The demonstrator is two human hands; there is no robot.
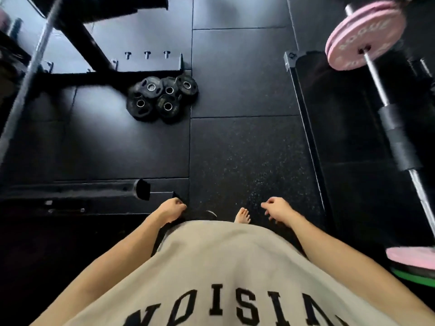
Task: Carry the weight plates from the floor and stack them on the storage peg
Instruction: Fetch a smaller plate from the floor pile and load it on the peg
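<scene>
Black rubber tile floor [240,142] fills the view, the person standing on it in a beige lettered T-shirt [211,278]. Top left, a black steel rack frame [89,48] with a silver barbell [28,74] slanting across it. On the right, round pink bumper plates [362,34] sit on a chrome bar [376,78]. Five small black round weight plates with steel-ringed holes [162,97] lie overlapping in a cluster on the floor, right against the rack's base, well ahead of the person. Left hand [173,209] hangs low, fingers curled in, holding nothing. Right hand [277,208] hangs loose, fingers slackly bent, holding nothing. One bare foot [243,215] peeks out between them.
</scene>
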